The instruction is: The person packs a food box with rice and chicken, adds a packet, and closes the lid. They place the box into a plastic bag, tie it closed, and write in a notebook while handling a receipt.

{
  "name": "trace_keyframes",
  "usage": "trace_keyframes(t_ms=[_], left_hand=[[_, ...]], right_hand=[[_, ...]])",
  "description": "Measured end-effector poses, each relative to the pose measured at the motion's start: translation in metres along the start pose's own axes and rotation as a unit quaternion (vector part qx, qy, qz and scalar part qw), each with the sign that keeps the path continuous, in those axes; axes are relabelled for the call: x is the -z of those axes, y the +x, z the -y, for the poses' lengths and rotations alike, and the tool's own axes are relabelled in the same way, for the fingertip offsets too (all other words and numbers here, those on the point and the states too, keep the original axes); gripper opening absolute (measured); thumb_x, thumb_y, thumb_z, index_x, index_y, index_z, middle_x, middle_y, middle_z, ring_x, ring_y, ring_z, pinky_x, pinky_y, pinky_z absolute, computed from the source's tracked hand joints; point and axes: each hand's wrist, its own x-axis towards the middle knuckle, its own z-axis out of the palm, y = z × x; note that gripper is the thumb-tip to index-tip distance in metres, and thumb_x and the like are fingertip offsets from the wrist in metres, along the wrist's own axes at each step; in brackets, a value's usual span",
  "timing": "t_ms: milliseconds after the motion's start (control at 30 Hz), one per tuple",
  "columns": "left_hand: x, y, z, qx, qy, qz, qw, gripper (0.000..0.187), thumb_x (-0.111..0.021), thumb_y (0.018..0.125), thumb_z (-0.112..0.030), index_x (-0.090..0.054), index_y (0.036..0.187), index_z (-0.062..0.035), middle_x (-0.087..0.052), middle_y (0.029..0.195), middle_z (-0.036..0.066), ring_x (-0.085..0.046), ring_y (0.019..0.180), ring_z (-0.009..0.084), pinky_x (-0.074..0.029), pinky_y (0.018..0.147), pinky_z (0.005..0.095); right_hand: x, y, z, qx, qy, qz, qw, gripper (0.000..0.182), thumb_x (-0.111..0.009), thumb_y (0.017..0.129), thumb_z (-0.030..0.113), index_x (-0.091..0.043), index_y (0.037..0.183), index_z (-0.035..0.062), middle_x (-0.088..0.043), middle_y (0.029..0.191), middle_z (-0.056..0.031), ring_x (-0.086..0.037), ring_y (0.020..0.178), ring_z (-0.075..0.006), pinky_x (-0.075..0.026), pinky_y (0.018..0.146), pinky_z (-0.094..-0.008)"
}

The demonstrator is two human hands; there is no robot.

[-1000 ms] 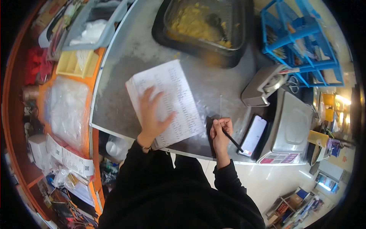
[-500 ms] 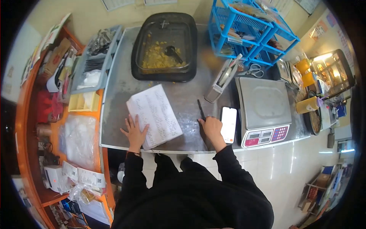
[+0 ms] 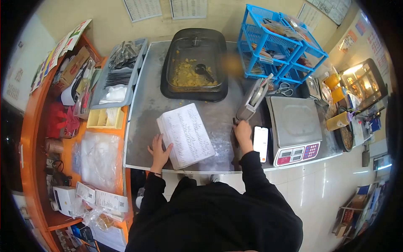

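Handwriting in lines covers the stack of white paper (image 3: 187,136) on the metal table. My left hand (image 3: 160,153) is at the stack's lower left edge, its fingers apart and holding nothing. To the right of the paper, my right hand (image 3: 243,133) is closed around a black pen (image 3: 234,122), mostly hidden by the fingers. Just beyond that hand stands a grey tape dispenser (image 3: 252,101). A phone (image 3: 260,145) with a lit white screen lies close to its right side.
A black-rimmed tray (image 3: 173,90) with yellow pieces and a black scoop sits at the back. A weighing scale (image 3: 296,122) stands on the right, with scissors (image 3: 283,89) and blue racks (image 3: 260,42) behind. Orange shelving (image 3: 31,147) borders the left side.
The whole view has shifted. My left hand has drawn back from the page toward its left edge. My right hand has moved farther up the table, nearer the tape dispenser, with the pen.
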Motion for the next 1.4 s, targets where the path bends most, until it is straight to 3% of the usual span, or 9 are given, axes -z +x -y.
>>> trace_keyframes(t_ms=[133, 267, 500, 533, 600, 767, 1100, 1167, 1400], left_hand=[[0.031, 0.021, 0.023, -0.072, -0.076, -0.073, 0.992, 0.041, -0.061, 0.076, -0.018, -0.048, 0.111, -0.0029, -0.05, 0.111, 0.015, -0.047, 0.104, 0.0294, -0.036, 0.087, 0.0327], [0.064, 0.042, 0.044, -0.095, -0.139, -0.136, 0.976, 0.031, -0.06, 0.075, -0.013, -0.051, 0.104, -0.0021, -0.051, 0.106, 0.015, -0.048, 0.1, 0.0292, -0.035, 0.086, 0.0359], [0.128, 0.078, 0.066, -0.098, -0.16, -0.265, 0.946, 0.019, -0.057, 0.076, -0.006, -0.054, 0.094, -0.0005, -0.053, 0.097, 0.013, -0.05, 0.093, 0.0264, -0.038, 0.083, 0.0333], [0.128, 0.084, 0.08, -0.11, -0.165, -0.286, 0.937, 0.018, -0.057, 0.075, -0.004, -0.054, 0.092, -0.0004, -0.054, 0.094, 0.012, -0.05, 0.091, 0.0251, -0.038, 0.082, 0.0319], [0.132, 0.089, 0.09, -0.119, -0.168, -0.308, 0.929, 0.016, -0.058, 0.074, -0.003, -0.054, 0.09, -0.0003, -0.055, 0.091, 0.011, -0.052, 0.089, 0.0243, -0.039, 0.08, 0.0313], [0.132, 0.085, 0.08, -0.121, -0.22, -0.239, 0.938, 0.013, -0.058, 0.073, -0.002, -0.056, 0.085, -0.0024, -0.055, 0.087, 0.012, -0.054, 0.085, 0.0254, -0.042, 0.076, 0.0316], [0.127, 0.071, 0.067, -0.134, -0.269, -0.168, 0.939, 0.014, -0.058, 0.074, -0.004, -0.057, 0.087, -0.0014, -0.053, 0.09, 0.012, -0.053, 0.085, 0.0259, -0.042, 0.075, 0.0305], [0.127, 0.075, 0.062, -0.137, -0.284, -0.135, 0.939, 0.016, -0.059, 0.075, -0.006, -0.057, 0.09, -0.0012, -0.054, 0.092, 0.012, -0.054, 0.086, 0.0257, -0.042, 0.075, 0.0304], [0.136, 0.083, 0.011, -0.163, -0.279, -0.04, 0.946, 0.023, -0.061, 0.075, -0.013, -0.059, 0.095, -0.0014, -0.059, 0.088, 0.013, -0.057, 0.081, 0.0252, -0.043, 0.071, 0.0291]], right_hand=[[-0.006, -0.032, 0.018, 0.025, 0.094, -0.001, 0.995, 0.022, -0.062, 0.072, 0.022, -0.062, 0.076, 0.0002, -0.058, 0.076, -0.0193, -0.058, 0.071, -0.0333, -0.045, 0.064, -0.04], [-0.003, -0.023, 0.016, -0.045, 0.12, -0.112, 0.985, 0.02, -0.061, 0.072, 0.019, -0.064, 0.078, 0.0005, -0.057, 0.078, -0.0183, -0.057, 0.071, -0.0321, -0.044, 0.062, -0.0379], [-0.036, 0.017, 0.043, 0.134, 0.068, -0.082, 0.985, 0.017, -0.063, 0.066, 0.015, -0.065, 0.077, 0.0011, -0.058, 0.076, -0.0179, -0.056, 0.074, -0.0329, -0.043, 0.068, -0.0365], [-0.035, 0.017, 0.049, 0.044, 0.06, -0.039, 0.996, 0.017, -0.063, 0.065, 0.015, -0.065, 0.076, 0.0018, -0.058, 0.077, -0.0179, -0.056, 0.073, -0.0323, -0.044, 0.069, -0.037], [-0.041, 0.019, 0.049, 0.027, 0.066, -0.051, 0.996, 0.016, -0.062, 0.066, 0.014, -0.064, 0.074, 0.0003, -0.059, 0.078, -0.0175, -0.057, 0.073, -0.0317, -0.044, 0.067, -0.0371], [-0.041, 0.029, 0.036, 0.04, 0.093, -0.03, 0.994, 0.017, -0.066, 0.063, 0.012, -0.063, 0.073, -0.001, -0.06, 0.075, -0.0201, -0.057, 0.071, -0.0346, -0.044, 0.065, -0.0378], [-0.048, 0.028, 0.03, 0.035, 0.152, -0.1, 0.983, 0.013, -0.066, 0.066, 0.004, -0.062, 0.076, -0.0022, -0.059, 0.068, -0.0122, -0.057, 0.064, -0.0187, -0.044, 0.06, -0.0282], [-0.039, 0.04, 0.074, 0.074, 0.29, -0.099, 0.949, 0.01, -0.064, 0.071, 0.004, -0.061, 0.078, -0.0022, -0.059, 0.072, -0.0065, -0.054, 0.065, -0.0124, -0.042, 0.06, -0.0243], [-0.022, -0.031, 0.309, 0.124, 0.581, 0.22, 0.774, 0.009, -0.06, 0.076, 0.003, -0.061, 0.085, 0.0003, -0.06, 0.081, -0.0032, -0.055, 0.076, -0.0098, -0.043, 0.069, -0.0211]])
